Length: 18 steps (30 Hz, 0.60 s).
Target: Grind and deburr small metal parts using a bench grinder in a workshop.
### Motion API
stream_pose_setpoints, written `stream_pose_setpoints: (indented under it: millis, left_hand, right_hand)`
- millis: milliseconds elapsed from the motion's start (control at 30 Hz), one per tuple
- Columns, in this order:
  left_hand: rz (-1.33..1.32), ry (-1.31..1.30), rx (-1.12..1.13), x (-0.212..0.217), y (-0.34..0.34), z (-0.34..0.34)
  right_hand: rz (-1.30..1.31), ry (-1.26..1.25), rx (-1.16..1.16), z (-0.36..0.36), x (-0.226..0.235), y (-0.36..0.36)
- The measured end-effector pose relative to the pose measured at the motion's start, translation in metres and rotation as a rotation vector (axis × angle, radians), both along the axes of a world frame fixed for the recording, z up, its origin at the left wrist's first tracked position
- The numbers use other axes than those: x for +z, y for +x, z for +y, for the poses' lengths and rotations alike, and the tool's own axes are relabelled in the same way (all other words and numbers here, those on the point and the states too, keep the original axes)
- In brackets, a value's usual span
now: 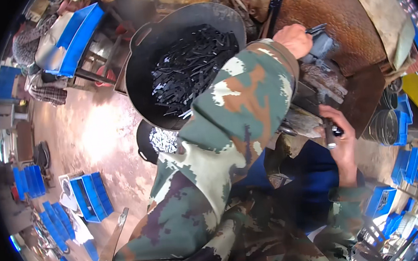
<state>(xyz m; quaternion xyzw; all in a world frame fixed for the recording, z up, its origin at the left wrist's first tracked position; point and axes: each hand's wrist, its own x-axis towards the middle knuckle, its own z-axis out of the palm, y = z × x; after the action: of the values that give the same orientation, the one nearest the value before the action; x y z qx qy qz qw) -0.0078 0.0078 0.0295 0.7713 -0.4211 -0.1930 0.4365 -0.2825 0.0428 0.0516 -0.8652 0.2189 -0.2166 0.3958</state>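
My left arm, in a camouflage sleeve, reaches across to the upper right. My left hand (294, 41) is closed, fingers curled, beside a grey metal block (322, 46) on a worn machine. A dark thin piece (316, 28) shows at its fingertips; whether the fingers grip it is unclear. Lower down, the fingers of my right hand (341, 141) wrap around a handle with a shiny metal end (331, 144). Between the hands lies a rough, worn clamp-like part (323, 81). Left of my sleeve, a big black pan (137, 82) holds several dark flat strips (193, 67).
A smaller black pan (144, 143) with small shiny pieces sits below the big one. A rusty brown sheet (330, 8) slopes behind the machine. Blue bins (91, 196) stand on the floor at left. Another person (43, 88) is at far left beside a blue tray (81, 37).
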Motion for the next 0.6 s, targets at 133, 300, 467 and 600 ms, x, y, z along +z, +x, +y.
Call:
stream_pose_setpoints:
  millis: [133,300,467,600]
  left_hand:
    - [-0.087,-0.165,0.163,-0.001,0.005,0.022]
    - [0.049,-0.461,0.220,0.015,-0.033,-0.011]
    - [0.169,-0.352,0.204,0.026,-0.023,0.012]
    - [0.229,-0.398,0.221,0.022,-0.023,0.011]
  right_hand:
    - [-0.187,0.198,-0.202,-0.003,-0.002,0.034]
    - [-0.236,0.404,-0.461,-0.049,0.029,0.043]
    - [-0.237,0.387,-0.499,-0.093,0.038,0.090]
    - [-0.231,0.431,-0.396,-0.150,0.027,0.104]
